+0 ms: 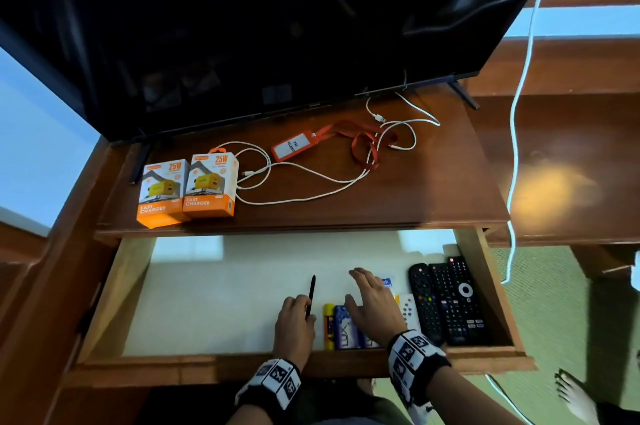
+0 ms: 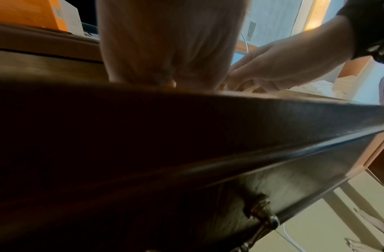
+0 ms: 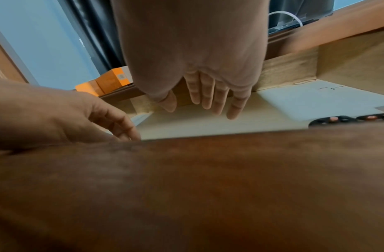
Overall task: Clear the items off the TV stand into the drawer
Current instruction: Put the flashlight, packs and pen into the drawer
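Note:
The drawer (image 1: 207,360) stands pulled out under the TV stand top (image 1: 415,189). My left hand (image 1: 304,312) pinches a black pen (image 1: 312,286) just above the drawer's white liner, near the front. My right hand (image 1: 365,286) is spread flat, fingers straight (image 3: 208,97), over purple soap packs (image 1: 341,327) beside a yellow tube (image 1: 328,326); whether it touches them I cannot tell. On the stand top lie two orange charger boxes (image 1: 187,189), white cables (image 1: 311,175) and a red lanyard with a badge (image 1: 294,146). In the left wrist view the drawer front (image 2: 186,136) hides my left fingers.
Two black remotes (image 1: 443,300) and a small white remote (image 1: 408,312) lie at the drawer's right end. The TV (image 1: 242,26) overhangs the back of the stand. A white cord (image 1: 519,113) hangs at the right. The liner's left half (image 1: 207,286) is bare.

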